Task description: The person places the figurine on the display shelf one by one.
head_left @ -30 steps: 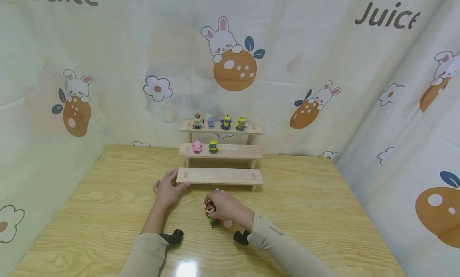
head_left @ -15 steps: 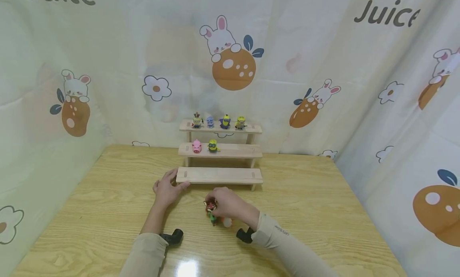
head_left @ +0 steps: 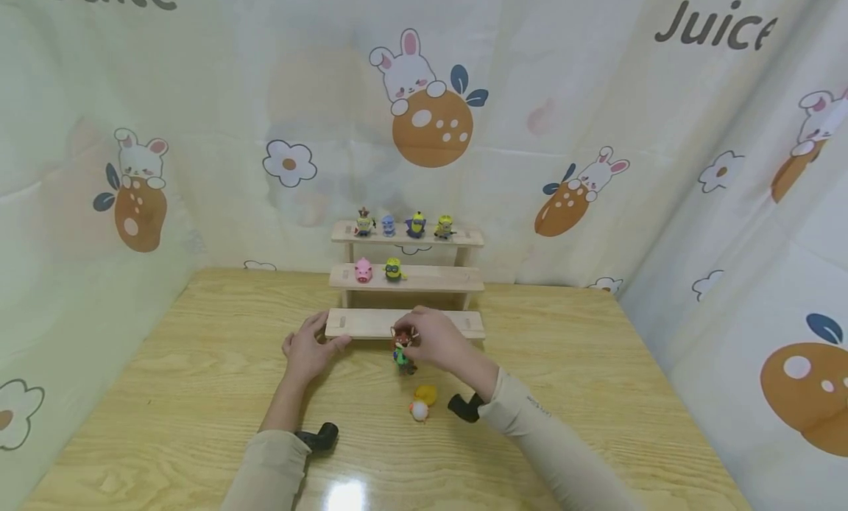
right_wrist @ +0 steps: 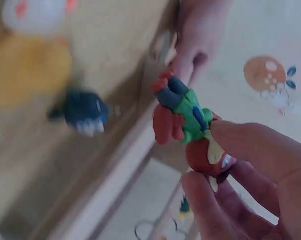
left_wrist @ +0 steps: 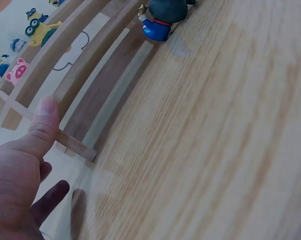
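While right hand (head_left: pixel 433 338) pinches fox figure (head_left: pixel 400 356) near front of shelf (head_left: pixel 371 322), left hand (head_left: pixel 310 349) — fingers loose — touches shelf's left end.

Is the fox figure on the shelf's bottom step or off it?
Off: the right hand pinches the fox figure, and its feet hang free in the right wrist view.

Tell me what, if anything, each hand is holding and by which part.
The right hand pinches the fox by its head. The left hand holds the rack by the left end of its bottom shelf.
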Demonstrator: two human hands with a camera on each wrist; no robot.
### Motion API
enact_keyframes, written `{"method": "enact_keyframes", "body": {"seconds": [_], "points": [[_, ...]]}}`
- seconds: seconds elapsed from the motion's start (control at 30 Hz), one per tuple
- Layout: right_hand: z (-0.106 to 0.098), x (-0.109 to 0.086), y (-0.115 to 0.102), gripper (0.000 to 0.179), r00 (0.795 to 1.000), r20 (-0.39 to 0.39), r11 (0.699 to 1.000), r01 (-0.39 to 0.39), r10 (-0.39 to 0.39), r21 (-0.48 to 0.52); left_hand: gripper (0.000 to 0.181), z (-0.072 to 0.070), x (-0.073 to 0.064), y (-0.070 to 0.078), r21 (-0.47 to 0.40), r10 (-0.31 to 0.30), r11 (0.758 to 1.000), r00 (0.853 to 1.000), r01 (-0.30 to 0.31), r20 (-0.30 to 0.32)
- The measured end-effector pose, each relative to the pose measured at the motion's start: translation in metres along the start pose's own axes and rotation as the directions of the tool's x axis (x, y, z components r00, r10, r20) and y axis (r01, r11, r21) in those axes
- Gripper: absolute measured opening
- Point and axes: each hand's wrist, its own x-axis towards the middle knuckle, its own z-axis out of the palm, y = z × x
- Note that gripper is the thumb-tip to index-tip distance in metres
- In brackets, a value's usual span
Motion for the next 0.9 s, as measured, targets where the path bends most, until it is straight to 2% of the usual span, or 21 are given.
{"method": "enact_keyframes", "body": {"seconds": [0.2,0.33,0.5,0.57,0.73,0.9], "points": [[-0.027,0.016,0.014,0.037,0.987,-0.142,0.997,-0.075,0.073,-0.007,0.085,0.000,0.001,-0.001,-0.001,0.001,1.000,1.000,-0.001,-0.005],[-0.036,0.032,0.027,0.038,0.960,-0.250,0.991,-0.130,0.130,0.015,0.084,0.000,0.001,-0.002,0.000,0.002,1.000,1.000,-0.002,-0.008],[-0.043,0.053,0.040,0.038,0.915,-0.376,0.989,-0.145,0.144,0.025,0.084,0.001,0.002,-0.003,0.004,-0.001,1.000,1.000,0.001,-0.005],[-0.044,0.060,0.044,0.039,0.907,-0.393,0.988,-0.151,0.154,0.038,0.084,0.002,0.003,-0.004,0.002,0.005,1.000,1.000,-0.005,-0.006],[-0.041,0.073,0.051,0.040,0.908,-0.359,0.976,-0.212,0.214,0.045,0.085,0.003,0.003,-0.004,-0.015,0.016,1.000,1.000,-0.017,-0.016],[-0.034,0.079,0.057,0.041,0.899,-0.348,0.963,-0.267,0.265,0.042,0.084,0.002,0.001,-0.004,-0.016,0.007,1.000,1.000,-0.008,-0.015]]}}
